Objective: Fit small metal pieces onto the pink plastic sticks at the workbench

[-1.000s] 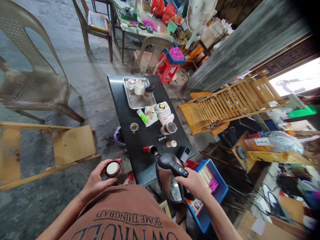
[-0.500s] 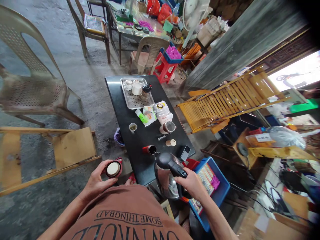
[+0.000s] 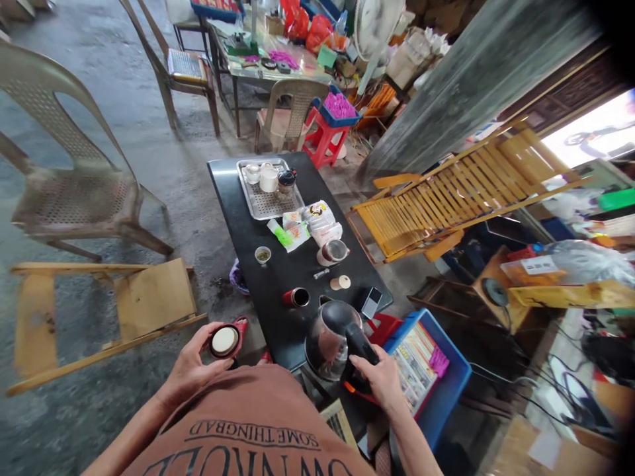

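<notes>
My right hand (image 3: 380, 373) is closed round the black handle of an electric kettle (image 3: 327, 344), which stands fairly upright over the table's near right corner. Whether its base touches the table cannot be made out. Just beyond it, a red thermos flask (image 3: 296, 297) stands uncovered, its dark mouth showing. My left hand (image 3: 198, 357), off the table's left side, grips a round flask lid (image 3: 225, 340) with a pale disc inside and a red strap. Close to the kettle lie a phone-like device (image 3: 372, 303), a cork-coloured stopper (image 3: 340, 283) and a small metal piece (image 3: 321, 273).
The black table (image 3: 238, 225) carries a steel tray (image 3: 262, 205) with cups and a jar, snack packets (image 3: 295, 235), a glass jar (image 3: 333, 252) and a small bowl (image 3: 262, 254). A blue crate (image 3: 446, 396) sits to the right. A wooden recliner (image 3: 426, 211) and plastic chair (image 3: 79, 192) flank the table.
The kettle has come back from the thermos flask and tipped from its pouring tilt to nearly upright, lowered by my right hand. My left hand keeps the lid in about the same place.
</notes>
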The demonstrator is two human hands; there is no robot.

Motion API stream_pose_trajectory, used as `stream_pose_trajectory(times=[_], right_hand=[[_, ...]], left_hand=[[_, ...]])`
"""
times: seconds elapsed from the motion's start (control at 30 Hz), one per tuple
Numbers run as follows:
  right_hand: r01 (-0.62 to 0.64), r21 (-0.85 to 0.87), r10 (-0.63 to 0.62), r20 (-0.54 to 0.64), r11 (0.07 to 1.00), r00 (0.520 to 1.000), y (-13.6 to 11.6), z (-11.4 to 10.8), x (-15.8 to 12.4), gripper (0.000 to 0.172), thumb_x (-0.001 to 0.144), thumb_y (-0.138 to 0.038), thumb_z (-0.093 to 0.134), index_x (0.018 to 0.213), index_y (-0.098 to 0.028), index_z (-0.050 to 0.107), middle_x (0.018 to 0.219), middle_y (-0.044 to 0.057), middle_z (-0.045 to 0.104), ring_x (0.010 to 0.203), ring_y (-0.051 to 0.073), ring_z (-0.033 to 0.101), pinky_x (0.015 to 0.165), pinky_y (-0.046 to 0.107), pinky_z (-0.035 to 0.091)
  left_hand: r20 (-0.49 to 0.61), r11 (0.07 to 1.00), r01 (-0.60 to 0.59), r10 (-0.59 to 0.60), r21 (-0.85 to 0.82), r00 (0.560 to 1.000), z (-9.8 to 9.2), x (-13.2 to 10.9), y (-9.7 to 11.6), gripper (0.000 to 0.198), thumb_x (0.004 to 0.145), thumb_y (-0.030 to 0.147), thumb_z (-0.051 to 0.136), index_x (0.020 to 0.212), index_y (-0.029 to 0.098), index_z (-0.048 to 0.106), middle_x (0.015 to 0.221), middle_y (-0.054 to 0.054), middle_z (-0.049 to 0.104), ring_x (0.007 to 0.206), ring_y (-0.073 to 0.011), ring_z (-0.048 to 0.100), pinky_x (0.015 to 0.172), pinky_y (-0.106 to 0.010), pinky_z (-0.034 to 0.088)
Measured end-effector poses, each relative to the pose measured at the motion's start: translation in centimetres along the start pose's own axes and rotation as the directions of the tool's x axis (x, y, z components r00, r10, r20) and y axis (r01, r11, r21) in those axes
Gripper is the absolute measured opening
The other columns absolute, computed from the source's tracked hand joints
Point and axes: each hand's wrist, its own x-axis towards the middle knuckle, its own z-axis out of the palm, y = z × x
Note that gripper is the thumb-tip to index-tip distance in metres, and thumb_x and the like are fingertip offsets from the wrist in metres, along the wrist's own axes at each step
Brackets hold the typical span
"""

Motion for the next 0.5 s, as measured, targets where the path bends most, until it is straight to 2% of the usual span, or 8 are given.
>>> stream_pose_trajectory(times=[0.07,0.23,0.5], right_hand=[[-0.024,0.067,0.024,0.001,0.997,1.0,1.2,0.7,0.3,0.029,0.055,-0.042,0.06,0.066,-0.016,0.054,0.042,-0.005,0.048,0.042,0.014,0.044,0.043,0.025,0.036],[-0.044,0.155,0.062,-0.117,0.987,0.991,3.4,2.7,1.1,0.028,0.055,-0.042,0.06,0.064,-0.016,0.054,0.041,-0.005,0.047,0.042,0.014,0.044,0.042,0.024,0.036],[0.013,0.234,0.048,-0.253,0.972,0.966,4.8,4.7,2.7,0.029,0.055,-0.043,0.062,0.058,-0.016,0.053,0.04,-0.004,0.048,0.04,0.014,0.044,0.041,0.024,0.036]], left_hand=[[-0.003,1.0,-0.007,0.007,0.025,1.0,0.1,-0.2,0.2,0.045,0.061,0.025,0.059,0.102,0.014,0.044,0.099,-0.009,0.058,0.087,-0.0223,0.058,0.075,-0.033,0.048],[-0.008,0.995,-0.052,0.052,0.081,0.999,0.4,-0.6,0.8,0.044,0.061,0.026,0.059,0.101,0.015,0.046,0.099,-0.007,0.059,0.088,-0.0223,0.057,0.074,-0.031,0.049],[0.059,0.984,-0.082,0.074,0.155,0.996,1.2,-1.3,1.4,0.049,0.062,0.03,0.061,0.104,0.015,0.044,0.101,-0.008,0.057,0.091,-0.0224,0.056,0.075,-0.03,0.048]])
